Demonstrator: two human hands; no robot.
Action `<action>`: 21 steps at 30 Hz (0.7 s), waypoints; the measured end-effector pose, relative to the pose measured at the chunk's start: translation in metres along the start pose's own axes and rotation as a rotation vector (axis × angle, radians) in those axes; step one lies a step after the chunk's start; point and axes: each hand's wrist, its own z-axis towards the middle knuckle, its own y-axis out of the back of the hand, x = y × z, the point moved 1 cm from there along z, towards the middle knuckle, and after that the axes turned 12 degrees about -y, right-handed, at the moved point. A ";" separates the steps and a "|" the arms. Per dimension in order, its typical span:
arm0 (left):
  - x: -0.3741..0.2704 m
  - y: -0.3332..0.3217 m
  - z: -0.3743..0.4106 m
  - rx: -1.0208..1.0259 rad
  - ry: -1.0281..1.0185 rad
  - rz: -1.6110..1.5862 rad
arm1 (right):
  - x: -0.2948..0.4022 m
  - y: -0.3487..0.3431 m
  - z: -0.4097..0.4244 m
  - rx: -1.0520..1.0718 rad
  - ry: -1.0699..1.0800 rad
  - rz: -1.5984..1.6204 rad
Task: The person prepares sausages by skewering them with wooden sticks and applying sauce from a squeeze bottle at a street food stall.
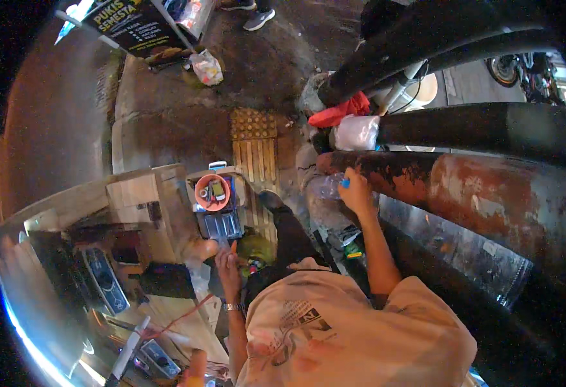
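My right hand is closed around the neck of a clear plastic bottle with a blue cap, beside a rusty pipe. My left hand, below a metal-banded wristwatch, is at the edge of the wooden stall. Its fingers are by a small orange object and something clear, too blurred to tell if they are gripped. Just beyond lies a dark plastic tray. A pink tub holding small items, one like a phone, stands behind that tray.
Large pipes run along the right side. A red cloth or bag and a white plastic pack rest among them. The wooden stall fills the left. Ahead are yellow tactile paving, a signboard and a person's shoe.
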 end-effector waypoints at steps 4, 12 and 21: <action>0.008 -0.002 -0.032 -0.056 -0.073 -0.097 | -0.033 -0.014 -0.046 -0.063 -0.055 -0.001; 0.077 0.001 -0.141 -0.221 -0.298 0.177 | -0.085 -0.035 -0.071 -0.118 -0.135 -0.104; 0.095 0.000 -0.290 -0.474 -0.055 -0.377 | -0.091 -0.020 -0.094 -0.139 0.071 -0.314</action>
